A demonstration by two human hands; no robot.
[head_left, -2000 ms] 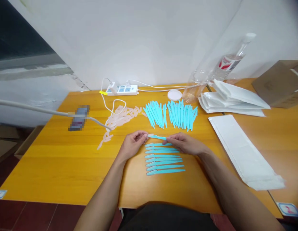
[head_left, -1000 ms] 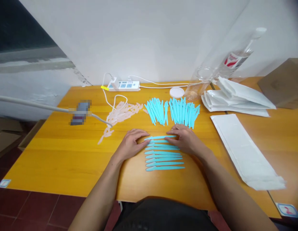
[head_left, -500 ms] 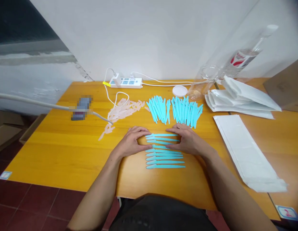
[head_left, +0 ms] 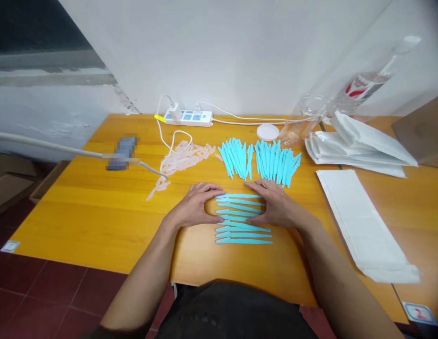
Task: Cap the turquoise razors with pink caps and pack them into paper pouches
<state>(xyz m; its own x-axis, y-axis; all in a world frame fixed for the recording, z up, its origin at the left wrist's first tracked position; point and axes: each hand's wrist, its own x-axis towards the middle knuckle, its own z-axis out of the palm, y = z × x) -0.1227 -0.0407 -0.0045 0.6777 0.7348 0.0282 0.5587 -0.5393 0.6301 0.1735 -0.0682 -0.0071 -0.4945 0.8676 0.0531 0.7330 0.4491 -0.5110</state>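
Observation:
Several slim turquoise sticks, which look like eyebrow razors (head_left: pixel 243 241), lie crosswise in a ladder-like row before me, wider ends to the left. At the left ends is my left hand (head_left: pixel 196 205), thumb and fingers apart, fingertips at the top razor and thumb lower down. My right hand (head_left: pixel 277 205) mirrors it at the right ends, its thumb over one of the middle razors. Both hands touch the row without closing round any razor. Beyond them lie two fanned piles of the same razors, a left pile (head_left: pixel 236 157) and a right pile (head_left: pixel 275 162).
Pale pink slips (head_left: pixel 183 157) are scattered at left, near a phone (head_left: pixel 123 150) and a cable. Along the wall sit a power strip (head_left: pixel 189 117), a round white lid (head_left: pixel 267 132), a clear jar and a bottle (head_left: pixel 363 87). White padded packets (head_left: pixel 363 226) and a carton (head_left: pixel 422 132) occupy the right.
The upper razors in the row are spaced more evenly now. My thumbs have shifted slightly toward me, widening the span of both hands. The view has moved a little.

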